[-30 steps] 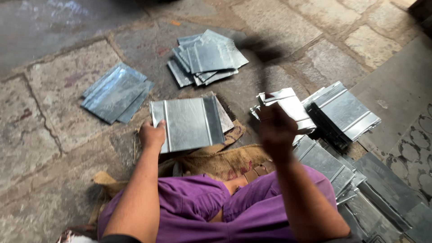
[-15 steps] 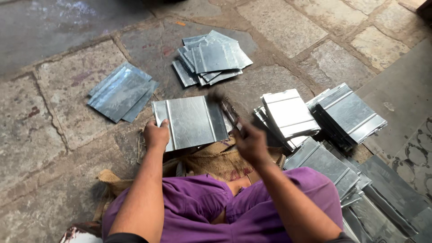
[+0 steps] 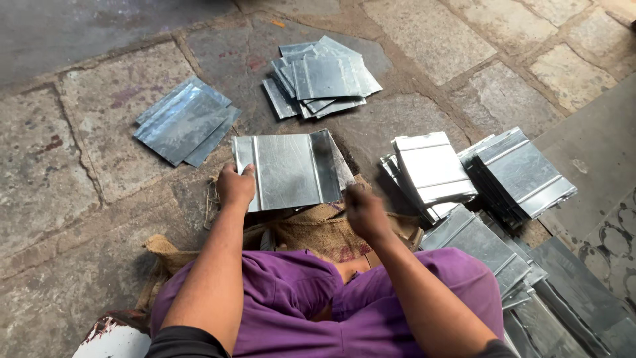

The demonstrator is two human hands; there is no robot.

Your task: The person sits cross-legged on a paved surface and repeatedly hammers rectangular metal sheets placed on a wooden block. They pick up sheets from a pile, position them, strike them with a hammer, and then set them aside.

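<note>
My left hand [image 3: 235,187] pins the ribbed metal sheet [image 3: 288,170] by its left edge — fingers curled over it, on the burlap sack [image 3: 318,229] before my knees. My right hand [image 3: 363,211] is a closed fist at the sheet's lower right corner — what it grips, I cannot tell.

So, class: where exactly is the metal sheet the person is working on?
In the head view, the metal sheet lies centre frame on burlap sacking, its left edge held by the left hand, the right hand at its lower right corner.
</note>
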